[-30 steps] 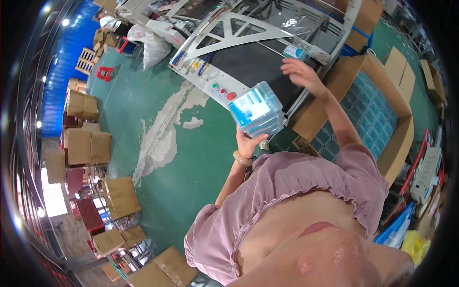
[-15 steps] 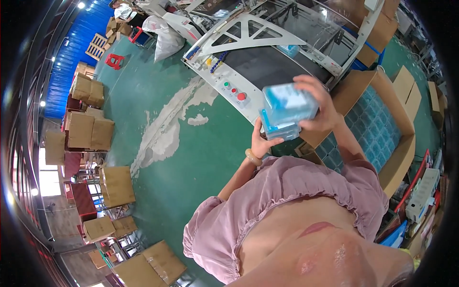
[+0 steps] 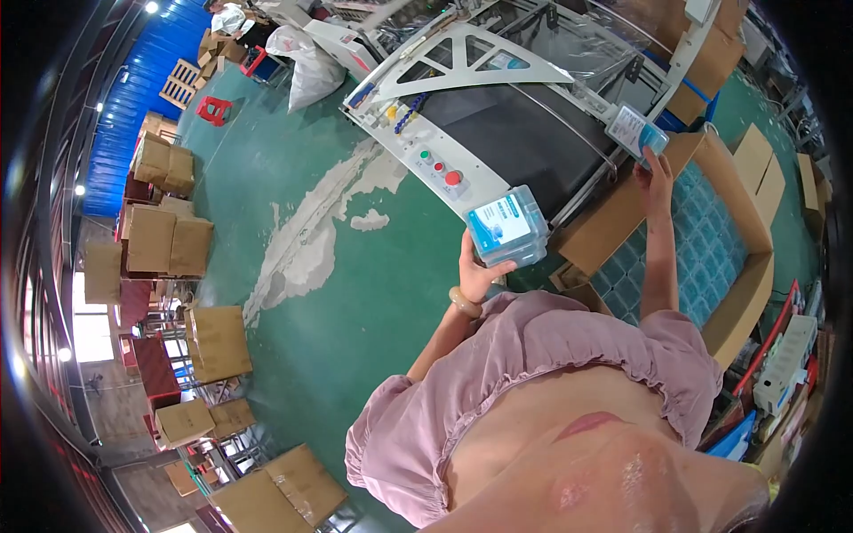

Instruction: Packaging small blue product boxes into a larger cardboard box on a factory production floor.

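Note:
My left hand (image 3: 478, 269), with a pale bangle at its wrist, holds a clear plastic box (image 3: 505, 222) with a blue and white label by its near edge. A second box may lie beneath it; I cannot tell. My right hand (image 3: 656, 181) reaches out to the right and grips a similar labelled plastic box (image 3: 633, 131) at its near end. That box is beside the machine's right end, above the far side of an open cardboard carton (image 3: 615, 233). Rows of clear bluish boxes (image 3: 702, 218) lie inside the carton.
A machine with a dark belt (image 3: 498, 133), a white arched guard (image 3: 462, 62) and a red button (image 3: 453, 178) stands ahead. Stacked cartons (image 3: 151, 240) line the left side. A red stool (image 3: 213, 110) and a white sack (image 3: 311, 75) are farther off, near another person (image 3: 235, 22).
My hands have moved apart. The right has carried one box away to the right, toward the machine's end. The left still holds its box, label now in full view. The machine's guard has shifted upward.

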Tool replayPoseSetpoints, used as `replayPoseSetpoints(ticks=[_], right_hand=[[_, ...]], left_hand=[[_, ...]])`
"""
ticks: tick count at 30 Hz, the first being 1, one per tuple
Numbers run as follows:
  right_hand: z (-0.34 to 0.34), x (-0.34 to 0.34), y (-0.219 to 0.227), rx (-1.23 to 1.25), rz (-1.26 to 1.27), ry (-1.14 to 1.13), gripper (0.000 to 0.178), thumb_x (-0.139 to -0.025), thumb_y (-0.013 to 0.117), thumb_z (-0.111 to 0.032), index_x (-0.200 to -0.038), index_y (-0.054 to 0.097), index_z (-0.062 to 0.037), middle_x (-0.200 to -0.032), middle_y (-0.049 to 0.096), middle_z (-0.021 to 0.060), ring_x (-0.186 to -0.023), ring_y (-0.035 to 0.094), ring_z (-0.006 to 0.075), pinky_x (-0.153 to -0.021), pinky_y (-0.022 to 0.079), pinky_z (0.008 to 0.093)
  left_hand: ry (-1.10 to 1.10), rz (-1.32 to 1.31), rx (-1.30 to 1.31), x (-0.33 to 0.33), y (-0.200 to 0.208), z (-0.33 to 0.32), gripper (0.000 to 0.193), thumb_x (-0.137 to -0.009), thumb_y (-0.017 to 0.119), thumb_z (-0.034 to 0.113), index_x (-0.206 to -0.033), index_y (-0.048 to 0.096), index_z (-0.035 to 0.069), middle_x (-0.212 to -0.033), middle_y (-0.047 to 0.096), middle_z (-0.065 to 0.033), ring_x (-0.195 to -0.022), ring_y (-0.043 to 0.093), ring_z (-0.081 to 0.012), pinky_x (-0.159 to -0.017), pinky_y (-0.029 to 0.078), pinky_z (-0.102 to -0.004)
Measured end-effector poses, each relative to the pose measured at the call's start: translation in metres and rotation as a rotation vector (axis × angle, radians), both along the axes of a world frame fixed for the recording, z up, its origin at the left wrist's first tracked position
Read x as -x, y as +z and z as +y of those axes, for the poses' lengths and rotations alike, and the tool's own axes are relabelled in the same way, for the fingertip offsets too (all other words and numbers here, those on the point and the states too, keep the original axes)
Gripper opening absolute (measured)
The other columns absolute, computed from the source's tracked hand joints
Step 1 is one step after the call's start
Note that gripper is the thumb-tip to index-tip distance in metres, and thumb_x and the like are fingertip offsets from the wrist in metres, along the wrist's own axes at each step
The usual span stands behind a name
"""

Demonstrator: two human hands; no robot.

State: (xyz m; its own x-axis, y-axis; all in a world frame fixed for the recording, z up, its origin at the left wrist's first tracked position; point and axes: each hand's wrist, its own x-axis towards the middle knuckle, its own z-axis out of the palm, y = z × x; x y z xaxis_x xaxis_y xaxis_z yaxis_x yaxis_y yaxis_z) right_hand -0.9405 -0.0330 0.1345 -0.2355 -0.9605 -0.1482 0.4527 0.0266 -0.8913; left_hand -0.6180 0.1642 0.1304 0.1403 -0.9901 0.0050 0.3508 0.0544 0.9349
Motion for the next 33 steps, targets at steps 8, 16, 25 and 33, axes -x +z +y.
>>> replayPoseSetpoints(ticks=[8,16,25,33], right_hand=[[-0.006,0.006,-0.041,-0.051,0.135,-0.289,0.033,-0.074,0.073,-0.027,-0.094,0.056,-0.006,-0.074,0.056,0.0,-0.059,0.052,0.007,-0.05,0.038,0.019],[-0.061,0.031,-0.104,-0.291,0.405,-0.321,0.04,-0.067,0.076,-0.034,-0.082,0.058,-0.0023,-0.067,0.055,0.0044,-0.053,0.053,0.0097,-0.041,0.037,0.0202],[-0.079,0.011,-0.125,-0.597,0.485,-0.402,0.08,-0.059,0.081,-0.037,-0.113,0.04,0.0057,-0.093,0.057,0.0138,-0.061,0.061,0.0177,-0.044,0.043,0.0272],[-0.09,0.006,-0.149,-0.607,0.507,-0.423,0.075,-0.062,0.08,-0.04,-0.106,0.041,0.0056,-0.084,0.057,0.0157,-0.064,0.061,0.0212,-0.044,0.043,0.0301]], left_hand=[[0.001,0.001,0.014,0.002,0.006,-0.005,0.086,-0.058,0.079,-0.004,-0.129,0.032,0.006,-0.118,0.049,-0.0075,-0.109,0.051,-0.0208,-0.092,0.044,-0.0369],[-0.013,-0.027,-0.014,0.005,0.004,-0.008,0.081,-0.058,0.079,-0.004,-0.125,0.036,0.005,-0.113,0.052,-0.0071,-0.104,0.053,-0.0201,-0.089,0.045,-0.0357],[0.082,-0.026,-0.064,-0.007,-0.02,0.006,0.079,-0.057,0.079,-0.003,-0.124,0.037,0.002,-0.112,0.052,-0.009,-0.102,0.053,-0.0204,-0.087,0.046,-0.0349],[0.146,-0.009,-0.11,-0.006,-0.017,0.008,0.074,-0.058,0.079,-0.002,-0.121,0.04,0.003,-0.11,0.054,-0.0078,-0.1,0.055,-0.0201,-0.086,0.046,-0.0334]])
